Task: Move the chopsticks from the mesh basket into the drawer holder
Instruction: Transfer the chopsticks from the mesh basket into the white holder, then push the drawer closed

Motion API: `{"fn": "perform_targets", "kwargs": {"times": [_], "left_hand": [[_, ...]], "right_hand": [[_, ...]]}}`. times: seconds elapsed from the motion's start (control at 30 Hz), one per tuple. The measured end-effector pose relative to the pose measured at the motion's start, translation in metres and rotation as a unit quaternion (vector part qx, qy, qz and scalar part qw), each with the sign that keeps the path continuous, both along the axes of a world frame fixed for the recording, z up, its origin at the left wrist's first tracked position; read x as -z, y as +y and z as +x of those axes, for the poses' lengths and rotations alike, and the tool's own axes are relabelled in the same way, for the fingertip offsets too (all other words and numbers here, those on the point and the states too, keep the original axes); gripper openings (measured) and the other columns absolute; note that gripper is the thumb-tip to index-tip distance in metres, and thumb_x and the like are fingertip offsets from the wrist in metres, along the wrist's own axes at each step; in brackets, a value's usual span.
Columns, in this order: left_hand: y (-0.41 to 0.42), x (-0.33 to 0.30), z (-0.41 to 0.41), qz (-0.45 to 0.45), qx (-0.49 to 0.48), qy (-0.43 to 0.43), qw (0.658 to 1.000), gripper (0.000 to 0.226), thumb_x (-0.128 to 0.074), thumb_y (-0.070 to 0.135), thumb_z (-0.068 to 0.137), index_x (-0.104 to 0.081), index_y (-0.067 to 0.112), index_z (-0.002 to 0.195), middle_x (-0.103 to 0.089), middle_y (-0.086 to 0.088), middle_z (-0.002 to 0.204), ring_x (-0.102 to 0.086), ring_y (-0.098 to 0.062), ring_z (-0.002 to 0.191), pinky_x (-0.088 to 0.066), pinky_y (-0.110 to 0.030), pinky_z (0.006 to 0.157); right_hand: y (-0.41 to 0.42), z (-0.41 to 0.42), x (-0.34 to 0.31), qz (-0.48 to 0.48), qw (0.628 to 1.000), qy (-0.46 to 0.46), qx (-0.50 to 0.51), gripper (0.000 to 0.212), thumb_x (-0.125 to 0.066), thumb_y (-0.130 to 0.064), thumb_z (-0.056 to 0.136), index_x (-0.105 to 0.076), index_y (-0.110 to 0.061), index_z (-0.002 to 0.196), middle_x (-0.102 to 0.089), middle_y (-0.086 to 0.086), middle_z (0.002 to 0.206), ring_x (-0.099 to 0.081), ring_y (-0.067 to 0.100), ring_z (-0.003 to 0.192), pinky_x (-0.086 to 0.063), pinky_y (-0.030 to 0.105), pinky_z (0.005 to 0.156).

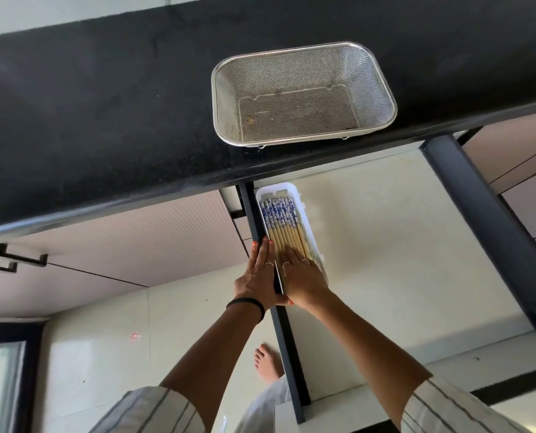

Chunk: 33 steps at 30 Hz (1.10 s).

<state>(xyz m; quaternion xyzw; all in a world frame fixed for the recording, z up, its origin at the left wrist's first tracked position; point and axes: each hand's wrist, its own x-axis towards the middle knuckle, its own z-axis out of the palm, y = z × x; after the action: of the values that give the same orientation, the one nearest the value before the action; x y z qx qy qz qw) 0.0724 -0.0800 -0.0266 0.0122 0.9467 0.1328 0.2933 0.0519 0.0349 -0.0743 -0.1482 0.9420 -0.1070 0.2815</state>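
A steel mesh basket [304,92] sits on the black counter with nothing in it. Below it, in the pulled-out drawer, a white oblong holder [304,214] holds several wooden chopsticks [283,225] with blue-and-white patterned tops, lying side by side. My left hand [258,276] lies flat against the drawer's dark left wall, beside the holder. My right hand [302,278] rests flat, palm down, on the near ends of the chopsticks inside the holder, covering them. Neither hand grips anything.
The black counter [104,104] overhangs the drawer's back. The drawer [401,245] has a pale floor and dark side walls. Cabinet fronts with black handles [20,257] stand at the left. A bare foot [268,364] is on the tiled floor below.
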Motion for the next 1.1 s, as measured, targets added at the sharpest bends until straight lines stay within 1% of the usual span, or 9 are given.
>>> {"fn": "perform_targets", "kwargs": {"times": [0.07,0.27,0.5,0.67,0.83,0.9,0.97,1.03,1.1], "left_hand": [[0.000,0.000,0.000,0.001,-0.003,0.000,1.000,0.127,-0.074,0.053,0.072,0.018,0.015,0.150,0.023,0.005,0.158,0.022,-0.016,0.145,-0.040,-0.037,0.109],[-0.001,0.004,0.000,0.006,-0.006,0.006,1.000,0.128,-0.075,0.054,0.071,0.019,0.015,0.150,0.023,0.006,0.158,0.023,-0.015,0.145,-0.039,-0.038,0.110],[-0.003,0.008,-0.003,0.007,-0.006,0.005,1.000,0.129,-0.075,0.055,0.070,0.019,0.015,0.149,0.024,0.005,0.158,0.023,-0.016,0.145,-0.037,-0.039,0.112],[-0.005,0.007,-0.009,0.003,-0.001,0.010,1.000,0.128,-0.074,0.056,0.070,0.017,0.014,0.150,0.021,0.005,0.158,0.022,-0.016,0.145,-0.040,-0.040,0.109],[-0.012,0.004,-0.020,-0.004,0.025,-0.002,1.000,0.118,-0.071,0.053,0.075,0.009,0.012,0.152,0.014,0.002,0.160,0.017,-0.019,0.147,-0.030,-0.042,0.115],[-0.016,0.002,-0.025,-0.005,0.044,-0.006,0.999,0.113,-0.069,0.051,0.078,0.005,0.011,0.153,0.010,0.001,0.161,0.014,-0.020,0.148,-0.024,-0.044,0.118],[-0.018,0.001,-0.029,-0.011,0.061,-0.011,0.998,0.106,-0.066,0.050,0.082,0.003,0.012,0.153,0.007,-0.001,0.161,0.011,-0.021,0.148,-0.019,-0.047,0.119],[-0.018,0.000,-0.030,-0.014,0.070,-0.013,0.997,0.101,-0.062,0.051,0.085,0.002,0.012,0.153,0.005,-0.001,0.161,0.010,-0.020,0.148,-0.016,-0.047,0.120],[-0.018,0.000,-0.031,-0.018,0.077,-0.015,0.997,0.097,-0.059,0.051,0.087,0.001,0.012,0.153,0.004,-0.001,0.162,0.009,-0.020,0.148,-0.016,-0.046,0.120]], "right_hand": [[0.002,0.003,0.001,-0.003,1.000,-0.004,0.002,0.086,-0.066,-0.028,0.086,-0.014,-0.010,0.153,-0.001,0.004,0.163,-0.002,0.018,0.151,-0.013,0.038,0.123],[0.008,0.003,-0.006,-0.009,0.999,0.040,0.001,0.083,-0.063,-0.031,0.088,-0.016,-0.006,0.152,-0.018,0.009,0.160,-0.017,0.023,0.149,-0.023,0.041,0.120],[0.007,-0.001,-0.006,0.008,0.999,-0.028,0.017,0.092,-0.065,-0.027,0.088,-0.004,-0.004,0.153,0.000,0.012,0.162,-0.005,0.025,0.151,-0.015,0.041,0.122],[0.009,-0.008,-0.010,0.003,0.999,-0.050,0.021,0.082,-0.062,-0.023,0.090,-0.012,-0.007,0.153,-0.003,0.009,0.162,-0.007,0.025,0.150,-0.021,0.043,0.121],[0.013,-0.010,-0.024,-0.024,0.998,-0.047,0.035,0.069,-0.054,-0.020,0.093,-0.020,-0.011,0.152,-0.004,0.007,0.163,-0.016,0.029,0.148,-0.031,0.044,0.116],[0.017,-0.013,-0.029,-0.032,0.998,-0.038,0.028,0.063,-0.052,-0.021,0.093,-0.027,-0.011,0.150,-0.014,0.008,0.161,-0.023,0.027,0.146,-0.032,0.042,0.116],[0.020,-0.014,-0.034,-0.032,0.999,-0.030,0.019,0.054,-0.048,-0.019,0.093,-0.038,-0.010,0.145,-0.036,0.010,0.152,-0.039,0.027,0.137,-0.040,0.040,0.111],[0.022,-0.016,-0.038,-0.024,1.000,-0.016,0.002,0.042,-0.045,-0.020,0.093,-0.052,-0.009,0.134,-0.057,0.011,0.132,-0.057,0.028,0.120,-0.050,0.038,0.099],[0.020,-0.018,-0.041,-0.022,1.000,0.002,-0.018,0.033,-0.044,-0.022,0.094,-0.061,-0.007,0.117,-0.066,0.012,0.115,-0.064,0.028,0.107,-0.054,0.036,0.091]]}}
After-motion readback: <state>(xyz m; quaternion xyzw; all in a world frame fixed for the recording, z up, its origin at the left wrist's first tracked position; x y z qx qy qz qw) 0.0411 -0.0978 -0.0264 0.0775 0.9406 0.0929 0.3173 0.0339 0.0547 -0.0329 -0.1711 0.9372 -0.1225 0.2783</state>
